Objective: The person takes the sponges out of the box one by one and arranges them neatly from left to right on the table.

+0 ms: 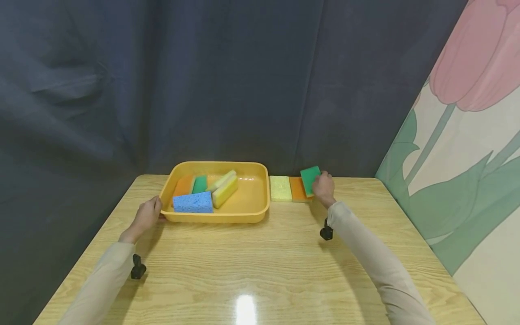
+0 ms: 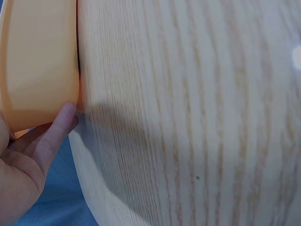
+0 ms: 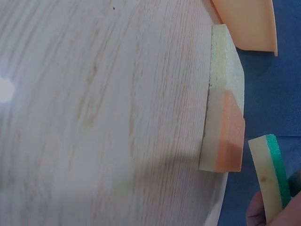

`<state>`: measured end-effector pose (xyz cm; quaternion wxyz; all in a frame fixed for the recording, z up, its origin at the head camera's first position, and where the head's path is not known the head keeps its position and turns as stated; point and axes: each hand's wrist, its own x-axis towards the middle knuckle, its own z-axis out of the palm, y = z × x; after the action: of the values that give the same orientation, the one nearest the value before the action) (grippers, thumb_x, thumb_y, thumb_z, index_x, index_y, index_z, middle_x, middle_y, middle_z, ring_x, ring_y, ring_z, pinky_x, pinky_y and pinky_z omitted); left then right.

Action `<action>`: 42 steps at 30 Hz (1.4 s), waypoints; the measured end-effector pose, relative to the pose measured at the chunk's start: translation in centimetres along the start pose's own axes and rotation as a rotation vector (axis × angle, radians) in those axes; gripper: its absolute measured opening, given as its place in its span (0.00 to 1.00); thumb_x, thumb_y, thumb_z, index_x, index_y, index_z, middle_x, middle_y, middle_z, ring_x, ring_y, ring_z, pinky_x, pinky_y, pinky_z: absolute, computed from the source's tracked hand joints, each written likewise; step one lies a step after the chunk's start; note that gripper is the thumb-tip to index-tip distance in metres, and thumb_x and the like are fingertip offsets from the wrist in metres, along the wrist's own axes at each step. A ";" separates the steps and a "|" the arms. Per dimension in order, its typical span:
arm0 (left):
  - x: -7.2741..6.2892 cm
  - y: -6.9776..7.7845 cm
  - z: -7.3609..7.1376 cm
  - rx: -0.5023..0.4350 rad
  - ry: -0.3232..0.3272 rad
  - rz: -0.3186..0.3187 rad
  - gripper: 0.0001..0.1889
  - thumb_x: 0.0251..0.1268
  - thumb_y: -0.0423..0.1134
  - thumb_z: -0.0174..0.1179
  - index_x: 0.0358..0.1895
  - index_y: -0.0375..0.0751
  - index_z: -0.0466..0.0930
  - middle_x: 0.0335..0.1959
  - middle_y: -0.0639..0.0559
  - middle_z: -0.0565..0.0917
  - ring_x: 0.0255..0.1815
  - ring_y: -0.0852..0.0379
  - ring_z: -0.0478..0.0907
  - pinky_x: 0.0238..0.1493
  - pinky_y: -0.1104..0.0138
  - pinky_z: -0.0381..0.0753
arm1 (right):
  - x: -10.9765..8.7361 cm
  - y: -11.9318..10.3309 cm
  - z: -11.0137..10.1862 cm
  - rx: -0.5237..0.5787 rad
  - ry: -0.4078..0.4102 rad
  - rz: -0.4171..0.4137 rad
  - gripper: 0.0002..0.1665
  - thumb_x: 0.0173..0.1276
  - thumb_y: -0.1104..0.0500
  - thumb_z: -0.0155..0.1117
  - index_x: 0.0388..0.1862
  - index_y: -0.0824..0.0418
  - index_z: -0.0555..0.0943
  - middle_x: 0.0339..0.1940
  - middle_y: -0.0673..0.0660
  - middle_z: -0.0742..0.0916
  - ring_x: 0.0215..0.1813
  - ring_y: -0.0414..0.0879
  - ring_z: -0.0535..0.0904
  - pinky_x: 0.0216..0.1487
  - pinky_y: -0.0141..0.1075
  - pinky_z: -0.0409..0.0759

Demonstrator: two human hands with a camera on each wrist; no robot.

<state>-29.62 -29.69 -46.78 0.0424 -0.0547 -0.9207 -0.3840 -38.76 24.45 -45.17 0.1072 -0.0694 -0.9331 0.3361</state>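
So, I see left hand [image 1: 147, 215] gripping yellow tray [image 1: 253, 192] at its near-left corner, presumably steadying it; mixed sponges [image 1: 192, 203] inside. Alongside, yellow sponge [image 1: 280, 188] abuts orange sponge [image 1: 298, 190]; right hand [image 1: 324, 188] pinches tilted green sponge [image 1: 309, 178] by its right side, probably keeping the left free.

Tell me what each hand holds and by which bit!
The right hand holds the green sponge by its right side. The left hand grips the yellow tub by its near left corner.

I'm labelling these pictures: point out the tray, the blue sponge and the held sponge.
Tray [image 1: 219, 218]: head view, front wall.
Blue sponge [image 1: 192, 203]: head view, speckled face.
Held sponge [image 3: 264, 176]: right wrist view, pale side.
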 end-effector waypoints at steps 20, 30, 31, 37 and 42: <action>-0.1 0.0 -0.1 -0.003 -0.006 0.007 0.21 0.82 0.35 0.28 0.45 0.20 0.68 0.37 0.25 0.77 0.37 0.33 0.84 0.34 0.55 0.88 | 0.0 1.3 -0.4 -0.013 -0.010 0.037 0.27 0.74 0.66 0.39 0.65 0.83 0.61 0.59 0.81 0.70 0.60 0.73 0.69 0.64 0.59 0.69; -0.2 0.2 -0.1 0.017 0.001 -0.002 0.21 0.82 0.35 0.29 0.48 0.18 0.69 0.42 0.21 0.77 0.38 0.33 0.84 0.34 0.55 0.88 | -0.1 2.2 -1.1 -0.037 -0.039 0.054 0.30 0.68 0.68 0.40 0.67 0.84 0.59 0.61 0.83 0.68 0.60 0.73 0.68 0.63 0.61 0.70; -0.2 0.3 -0.1 0.017 -0.002 -0.003 0.21 0.82 0.35 0.29 0.49 0.18 0.68 0.42 0.21 0.77 0.39 0.33 0.84 0.34 0.55 0.88 | -0.2 2.3 -1.1 -0.036 -0.040 0.053 0.31 0.68 0.68 0.41 0.67 0.85 0.59 0.61 0.83 0.68 0.60 0.74 0.68 0.63 0.61 0.70; -0.3 0.2 -0.1 -0.007 -0.020 -0.012 0.21 0.83 0.35 0.28 0.48 0.19 0.68 0.40 0.23 0.77 0.40 0.32 0.83 0.35 0.56 0.88 | -0.1 2.7 -1.3 -0.077 -0.037 0.027 0.28 0.68 0.69 0.41 0.63 0.87 0.62 0.57 0.83 0.71 0.58 0.73 0.69 0.61 0.61 0.71; -0.1 0.1 0.0 0.004 -0.011 -0.009 0.21 0.83 0.36 0.28 0.45 0.21 0.68 0.38 0.24 0.77 0.38 0.33 0.84 0.34 0.56 0.88 | 0.1 3.3 -1.0 -0.078 -0.032 0.036 0.25 0.72 0.68 0.39 0.62 0.86 0.63 0.56 0.82 0.73 0.58 0.72 0.70 0.60 0.60 0.72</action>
<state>-29.54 -29.64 -46.72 0.0356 -0.0523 -0.9219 -0.3822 -38.44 27.59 -46.48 0.0836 -0.0848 -0.9457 0.3026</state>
